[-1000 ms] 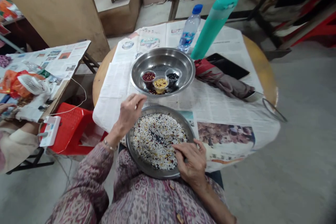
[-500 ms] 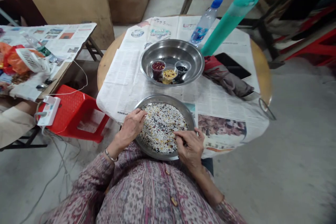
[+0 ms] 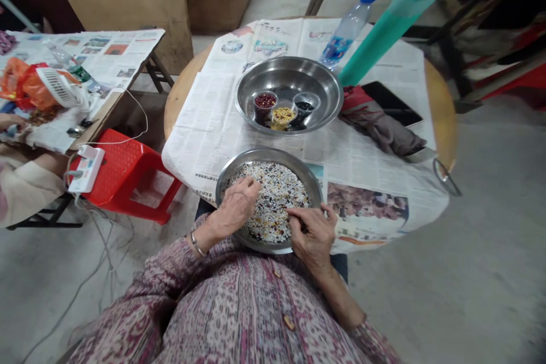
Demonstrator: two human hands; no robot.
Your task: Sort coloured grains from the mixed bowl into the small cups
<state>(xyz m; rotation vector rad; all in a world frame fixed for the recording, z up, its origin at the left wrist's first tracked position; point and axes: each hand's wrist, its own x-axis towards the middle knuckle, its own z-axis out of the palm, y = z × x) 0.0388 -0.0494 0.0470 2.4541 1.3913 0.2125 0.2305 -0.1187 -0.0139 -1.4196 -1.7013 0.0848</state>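
A shallow metal dish (image 3: 273,153) sits at the table's near edge, against my body. Mixed white, black, yellow and dark red grains (image 3: 276,196) cover its bottom. Over the left part of these grains is my left hand (image 3: 237,205), its fingertips drawn together; anything between them is too small to make out. My right hand (image 3: 313,233) rests at the dish's right rim, with thumb and index finger pinched over the grains and the other fingers curled. Beyond the dish, a metal basin (image 3: 330,88) holds clear cups of red beans (image 3: 265,100), yellow grains (image 3: 284,115) and black beans (image 3: 304,106).
Newspaper (image 3: 205,119) covers the round table. A water bottle (image 3: 347,31), a green tube-shaped object (image 3: 392,28), a folded umbrella (image 3: 379,125) and a dark tablet-like slab (image 3: 392,103) lie right of the basin. At left are a red stool (image 3: 117,168), a power strip (image 3: 87,169) and another person's hand (image 3: 12,120).
My left hand has moved right, from the dish's left rim to farther in over the grains. My right hand keeps its place at the rim. The view has shifted slightly.
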